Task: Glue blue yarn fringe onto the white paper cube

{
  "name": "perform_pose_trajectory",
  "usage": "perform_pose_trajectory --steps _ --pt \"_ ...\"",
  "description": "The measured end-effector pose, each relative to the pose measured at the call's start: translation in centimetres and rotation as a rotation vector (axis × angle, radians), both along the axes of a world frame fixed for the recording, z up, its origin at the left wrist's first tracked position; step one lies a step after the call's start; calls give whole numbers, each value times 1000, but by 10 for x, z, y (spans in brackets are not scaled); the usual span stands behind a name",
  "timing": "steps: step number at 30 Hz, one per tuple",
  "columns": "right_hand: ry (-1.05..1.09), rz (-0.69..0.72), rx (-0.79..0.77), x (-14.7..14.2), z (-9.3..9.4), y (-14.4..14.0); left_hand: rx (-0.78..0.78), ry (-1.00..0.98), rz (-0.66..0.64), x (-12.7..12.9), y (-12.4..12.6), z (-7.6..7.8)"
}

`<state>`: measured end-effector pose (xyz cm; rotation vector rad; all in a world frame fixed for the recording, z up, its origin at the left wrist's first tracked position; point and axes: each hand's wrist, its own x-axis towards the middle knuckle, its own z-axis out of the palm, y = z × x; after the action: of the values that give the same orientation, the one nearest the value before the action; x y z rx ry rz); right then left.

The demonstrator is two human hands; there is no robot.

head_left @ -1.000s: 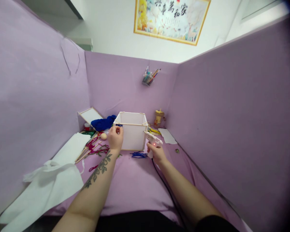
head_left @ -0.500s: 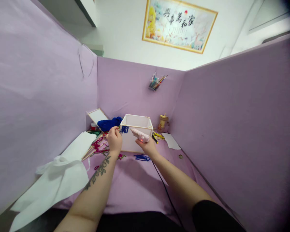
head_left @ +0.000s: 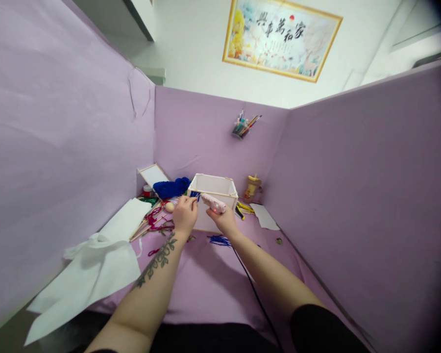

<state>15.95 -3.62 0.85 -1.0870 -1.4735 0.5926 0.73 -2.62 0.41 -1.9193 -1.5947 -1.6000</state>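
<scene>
both hands at the white box [head_left: 215, 206] rim: left hand [head_left: 185, 215] fingers pinching blue yarn [head_left: 194, 195], right hand [head_left: 224, 220] gripping glue gun [head_left: 213, 202]

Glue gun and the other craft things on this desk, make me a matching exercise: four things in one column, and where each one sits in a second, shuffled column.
Things:
1. glue gun
2. blue yarn bundle
3. pen holder
4. white sheet

Places:
A. hung on the back partition wall
B. spread over the desk's near left part
C. in the right hand, nozzle at the white box
D. on the desk behind the left hand, left of the box

Pairs: 1-C, 2-D, 3-A, 4-B
</scene>
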Motion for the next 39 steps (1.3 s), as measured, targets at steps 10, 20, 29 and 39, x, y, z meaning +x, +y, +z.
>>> perform_pose_trajectory --steps 10,20,29,39 --pt "33 -13 -28 -4 -4 7 7 15 3 0 0 1" --pt "55 31 -15 -2 5 -2 40 22 8 0 1 1" --pt "217 -85 29 30 15 -27 77 324 -585 35 -40 -3" --pt "634 -409 133 103 -14 -27 -133 160 -530 34 -38 0"
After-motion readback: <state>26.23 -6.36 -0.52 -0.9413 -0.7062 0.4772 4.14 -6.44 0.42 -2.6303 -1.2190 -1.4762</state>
